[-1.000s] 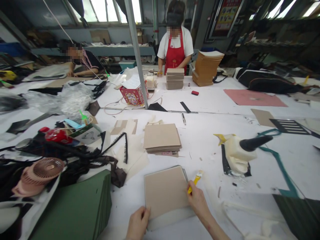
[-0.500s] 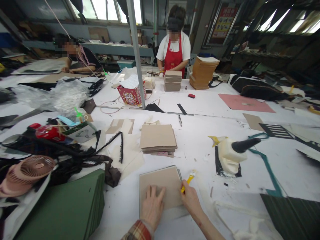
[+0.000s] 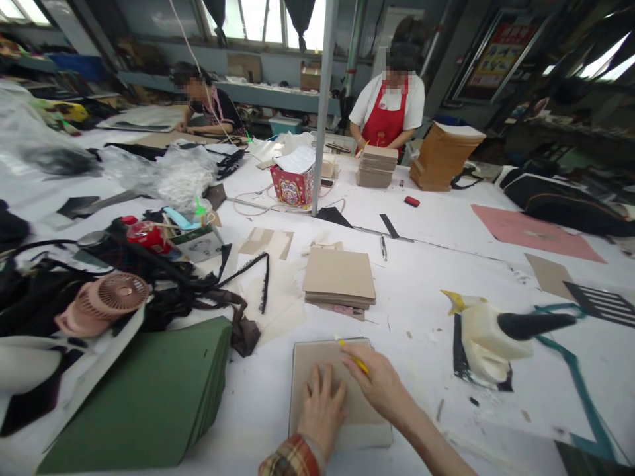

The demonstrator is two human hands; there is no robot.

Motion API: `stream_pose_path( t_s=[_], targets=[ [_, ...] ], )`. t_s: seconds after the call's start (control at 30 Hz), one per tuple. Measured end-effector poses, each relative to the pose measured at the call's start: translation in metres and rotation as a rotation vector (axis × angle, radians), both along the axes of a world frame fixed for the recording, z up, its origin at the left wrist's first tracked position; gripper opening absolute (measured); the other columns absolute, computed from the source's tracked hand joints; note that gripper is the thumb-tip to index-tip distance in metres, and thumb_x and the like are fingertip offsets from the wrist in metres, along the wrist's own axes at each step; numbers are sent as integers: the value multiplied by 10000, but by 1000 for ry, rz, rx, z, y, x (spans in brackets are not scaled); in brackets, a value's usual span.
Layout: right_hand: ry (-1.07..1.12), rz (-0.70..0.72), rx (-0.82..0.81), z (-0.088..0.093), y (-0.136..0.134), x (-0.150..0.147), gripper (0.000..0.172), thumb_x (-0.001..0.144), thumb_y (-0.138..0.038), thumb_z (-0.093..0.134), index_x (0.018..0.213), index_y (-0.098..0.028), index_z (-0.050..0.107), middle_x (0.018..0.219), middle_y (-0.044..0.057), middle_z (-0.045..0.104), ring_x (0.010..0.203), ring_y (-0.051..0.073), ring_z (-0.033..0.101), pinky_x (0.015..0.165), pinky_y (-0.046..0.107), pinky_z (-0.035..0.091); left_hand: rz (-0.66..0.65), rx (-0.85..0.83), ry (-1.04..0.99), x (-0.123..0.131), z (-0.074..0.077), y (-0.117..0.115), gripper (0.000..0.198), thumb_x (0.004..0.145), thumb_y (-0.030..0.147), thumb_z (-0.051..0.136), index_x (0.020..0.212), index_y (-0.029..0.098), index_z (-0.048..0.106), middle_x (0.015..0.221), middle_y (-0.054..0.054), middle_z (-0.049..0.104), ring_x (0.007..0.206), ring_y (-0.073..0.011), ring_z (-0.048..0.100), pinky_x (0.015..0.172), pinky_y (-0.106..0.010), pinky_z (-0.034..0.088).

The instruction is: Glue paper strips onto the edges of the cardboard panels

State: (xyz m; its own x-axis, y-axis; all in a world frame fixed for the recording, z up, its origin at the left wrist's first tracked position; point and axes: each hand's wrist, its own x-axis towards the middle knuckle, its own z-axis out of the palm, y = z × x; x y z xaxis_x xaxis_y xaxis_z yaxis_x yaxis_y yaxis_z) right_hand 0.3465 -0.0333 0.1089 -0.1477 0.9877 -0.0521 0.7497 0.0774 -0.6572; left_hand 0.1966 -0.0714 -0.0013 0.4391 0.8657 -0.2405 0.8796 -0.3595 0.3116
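My left hand (image 3: 323, 406) lies flat with fingers spread on a beige board (image 3: 308, 362), which has a pale edging around it. In my right hand (image 3: 381, 383) is a small brush (image 3: 362, 365) with a yellow handle. Its pale tip lies at the board's far edge, pointing up and left. Beyond the board sits a neat stack of similar beige boards (image 3: 340, 272). A pile of green sheets (image 3: 149, 396) is to the left of my hands. To the right, a whitish plastic container (image 3: 481, 334) with a black spout-like part rests on a black piece.
A pink fan (image 3: 116, 296) and tangled black straps stand at left. Across the table are a red patterned box (image 3: 292, 185), a metal post (image 3: 325, 112), a pink sheet (image 3: 536, 231) and brown stacks (image 3: 441, 158). Two people work on the far side.
My right hand has moved the brush from the board's right edge to its far edge, turning the tip leftward. My left hand stays flat on the board. The view has shifted left.
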Motion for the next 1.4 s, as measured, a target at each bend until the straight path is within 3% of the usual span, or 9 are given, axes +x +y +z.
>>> stream_pose_path(
  t_s=[0.13, 0.23, 0.43, 0.6, 0.7, 0.8, 0.93, 1.03, 1.4],
  targets=[
    [207, 151, -132, 3, 27, -49, 305, 898, -336, 476, 1131, -250, 652, 1120, 23, 681, 1056, 194, 602, 953, 325, 425, 18, -32, 0, 2, 4, 2, 683, 771, 415, 629, 1383, 351, 332, 1464, -142, 342, 1349, -409, 252, 998, -661, 305],
    [184, 200, -189, -1, 39, -58, 294, 877, -322, 483, 1075, -245, 685, 1054, 28, 707, 989, 202, 627, 907, 317, 440, 16, -43, -13, 1, 8, 4, 635, 765, 428, 634, 1348, 349, 395, 1449, -143, 366, 1346, -414, 257, 998, -661, 303],
    [18, 19, -212, -7, 35, 11, 280, 842, -330, 476, 884, -237, 736, 870, 42, 732, 819, 214, 642, 754, 284, 444, -7, -52, -48, -3, 8, 2, 545, 773, 419, 619, 1288, 337, 463, 1497, -121, 286, 1365, -446, 179, 978, -673, 320],
    [-141, -139, -204, 16, 14, 72, 343, 857, -423, 447, 789, -228, 720, 751, 44, 714, 722, 226, 633, 698, 294, 437, -1, -90, -67, -8, 28, 11, 409, 769, 309, 600, 1175, 298, 546, 1443, -101, 374, 1339, -396, 272, 956, -563, 394],
    [-37, -240, -183, 35, -3, 82, 386, 878, -501, 415, 887, -243, 703, 817, 14, 709, 712, 191, 625, 668, 251, 453, 84, -73, -115, -27, 48, 41, 197, 826, 258, 488, 985, 284, 600, 1157, -24, 598, 1079, -204, 552, 810, -313, 468],
    [50, -378, -152, 38, -19, 81, 445, 847, -577, 441, 956, -225, 690, 807, 11, 702, 644, 164, 604, 605, 217, 462, 237, -16, -69, -54, 54, 91, 275, 910, 293, 317, 925, 244, 587, 981, -28, 630, 859, -143, 604, 746, -274, 443],
    [133, -445, -148, 21, -36, 75, 491, 822, -606, 467, 992, -201, 687, 728, 14, 685, 607, 155, 594, 566, 197, 476, 359, -31, 56, -75, 38, 160, 280, 880, 389, 420, 921, 177, 598, 952, -96, 648, 891, -210, 621, 755, -329, 448],
    [150, -498, -151, 7, -45, 74, 492, 826, -599, 472, 1022, -201, 686, 668, 6, 665, 601, 150, 594, 550, 183, 477, 390, -95, 132, -75, 21, 189, 307, 852, 417, 507, 935, 138, 605, 939, -89, 657, 886, -207, 622, 783, -372, 475],
    [211, -653, -94, -2, -53, 79, 471, 790, -591, 518, 1000, -210, 700, 652, 4, 647, 594, 149, 590, 562, 190, 487, 380, -127, 111, -82, -17, 200, 294, 861, 404, 529, 969, 141, 602, 963, -49, 644, 906, -171, 608, 845, -403, 491]
  ],
)
